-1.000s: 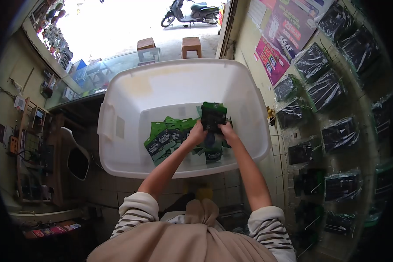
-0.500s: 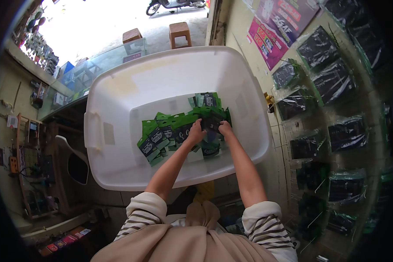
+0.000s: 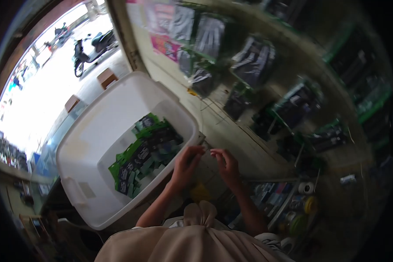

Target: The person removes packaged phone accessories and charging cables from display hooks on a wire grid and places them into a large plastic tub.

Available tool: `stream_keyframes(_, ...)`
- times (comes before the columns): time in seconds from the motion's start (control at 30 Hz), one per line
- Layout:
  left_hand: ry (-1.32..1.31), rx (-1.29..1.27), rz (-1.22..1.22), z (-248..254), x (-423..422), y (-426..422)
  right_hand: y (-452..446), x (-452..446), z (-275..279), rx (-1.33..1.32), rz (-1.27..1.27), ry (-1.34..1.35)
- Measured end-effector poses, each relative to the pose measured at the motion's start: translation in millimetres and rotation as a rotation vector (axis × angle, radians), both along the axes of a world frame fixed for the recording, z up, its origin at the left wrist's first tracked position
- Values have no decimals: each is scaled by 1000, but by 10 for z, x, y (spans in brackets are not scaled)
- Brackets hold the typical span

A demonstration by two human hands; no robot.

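Note:
A large white plastic tub (image 3: 91,131) stands tilted across the left of the view. On its floor lie several green and black packets (image 3: 139,155), overlapping in a row. My left hand (image 3: 188,163) is at the tub's near right rim, its fingers loosely bent and apart from the thumb. To the right of it, outside the tub, my right hand (image 3: 226,165) is raised with curved fingers. The fingertips of both hands face each other across a small gap. I see nothing held in either hand, though the picture is slightly blurred.
Plastic-wrapped dark packs (image 3: 253,61) hang on the wall at right. Below them is a low shelf (image 3: 270,196) with boxes and a tape roll (image 3: 306,187). Brown stools (image 3: 107,77) and a parked scooter (image 3: 91,50) are outside. A glass case (image 3: 52,144) adjoins the tub.
Both hands have left the packets and come out of the tub, toward me and to the right. The view has turned right, so the tub now appears farther left and tilted.

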State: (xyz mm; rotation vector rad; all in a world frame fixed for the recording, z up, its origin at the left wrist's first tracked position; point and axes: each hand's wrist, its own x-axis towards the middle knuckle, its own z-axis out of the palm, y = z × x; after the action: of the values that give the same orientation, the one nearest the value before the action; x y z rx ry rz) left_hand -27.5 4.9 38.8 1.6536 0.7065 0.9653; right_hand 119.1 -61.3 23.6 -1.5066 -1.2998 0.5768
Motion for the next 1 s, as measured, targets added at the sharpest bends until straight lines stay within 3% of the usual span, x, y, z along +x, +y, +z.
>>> stream_keyframes(0.2,157,-156,-454,-687,947,-883,-1414,585,-694,-170,-346,27)
stream_keyframes(0.27,187,-144,-565,-871,1240,-1128,-1879,811,-1009,-215,-513,-221)
stream_keyframes(0.4,205,-52,-752,-834,1858,-1563,-2496,1293,-946,-155,-762,-207)
stream_keyframes(0.47,162,19,-829,-707,2181,-1741,-2674,1465,-715,-26,-1005,-99)
stream_keyframes(0.7,-99,212,-839,-448,3228,-1991,-2915,2070,-131,214,-1324,-198)
stream_keyframes(0.77,-143,187,-817,-428,3473,-2027,-2928,2369,-150,427,-1324,-54)
stream_keyframes(1.0,-144,390,-683,-786,4206,-2015,-2881,3257,-547,77,-1187,121)
